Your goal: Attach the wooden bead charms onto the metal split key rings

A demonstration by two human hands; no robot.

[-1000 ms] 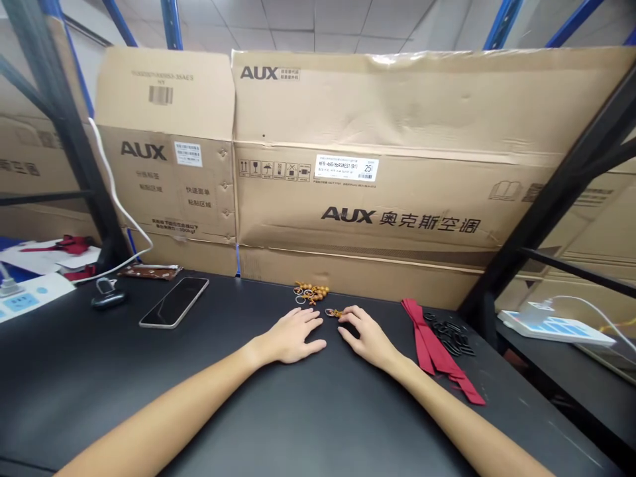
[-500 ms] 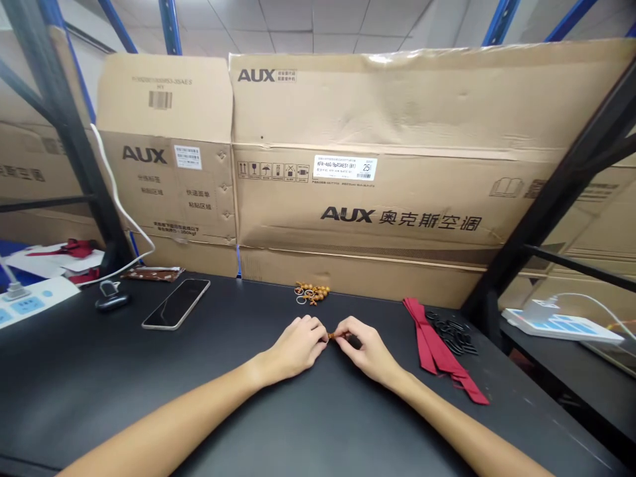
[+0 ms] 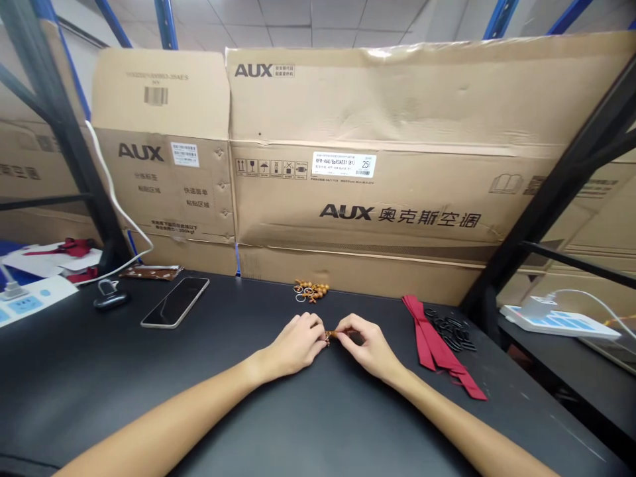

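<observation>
My left hand (image 3: 298, 342) rests on the black tabletop (image 3: 318, 424), its fingers closed in a pinch on the left end of a small brown beaded keychain (image 3: 331, 334). From the other side my right hand (image 3: 365, 346) grips the same piece between thumb and forefinger. Most of the keychain is hidden by the fingertips; a short orange-brown stretch shows in the gap. Behind the hands, near the cardboard, lies a small pile of wooden-bead keychains (image 3: 318, 290) with metal rings.
Red fabric strips (image 3: 437, 348) and a heap of black clasps (image 3: 452, 331) lie at right. A phone (image 3: 175, 303), a black earbud case (image 3: 110, 299) and a power strip (image 3: 37, 298) are at left. Cardboard panels (image 3: 358, 265) wall off the back, between dark shelf posts (image 3: 527, 212).
The hands stay almost in place, both still pinching the keychain. A little more of it shows beside the left fingertips. The whole view has shifted slightly.
</observation>
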